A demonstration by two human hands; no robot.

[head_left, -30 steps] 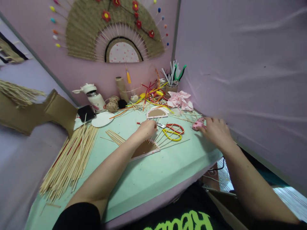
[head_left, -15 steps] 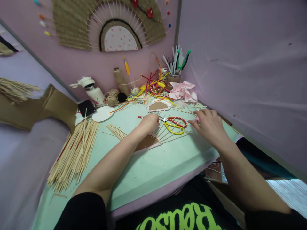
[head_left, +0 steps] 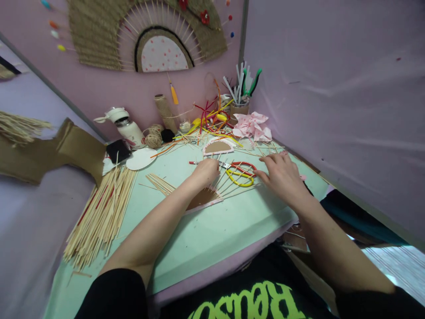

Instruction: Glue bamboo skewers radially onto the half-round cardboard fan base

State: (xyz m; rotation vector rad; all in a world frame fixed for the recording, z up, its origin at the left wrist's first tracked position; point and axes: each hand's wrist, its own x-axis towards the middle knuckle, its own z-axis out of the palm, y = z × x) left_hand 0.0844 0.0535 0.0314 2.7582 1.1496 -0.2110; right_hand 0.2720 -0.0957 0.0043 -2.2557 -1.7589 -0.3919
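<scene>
My left hand (head_left: 206, 171) is closed above a brown cardboard half-disc (head_left: 202, 199) with a pink edge. What its fingers hold is hidden. Thin wooden sticks (head_left: 229, 191) fan out from the half-disc towards the right. Scissors (head_left: 241, 177) with one red and one yellow handle lie among these sticks, their blades pointing at my left hand. My right hand (head_left: 280, 177) is low over the table, palm down with fingers apart; its thumb is close to the scissor handles. Beyond the scissors lies a second cardboard half-disc (head_left: 219, 147) with a pink rim.
A large bundle of sticks (head_left: 99, 217) lies at the left, beside a white disc (head_left: 141, 158). Along the back stand a bottle (head_left: 128, 128), twine (head_left: 153, 136), coloured pipe cleaners (head_left: 212, 117), crumpled pink cloth (head_left: 252, 127) and a holder (head_left: 239, 110) with green-handled pliers.
My right hand has shifted slightly left, closer to the scissor handles. The small pink thing by its fingers no longer shows there. My left hand stays where it was.
</scene>
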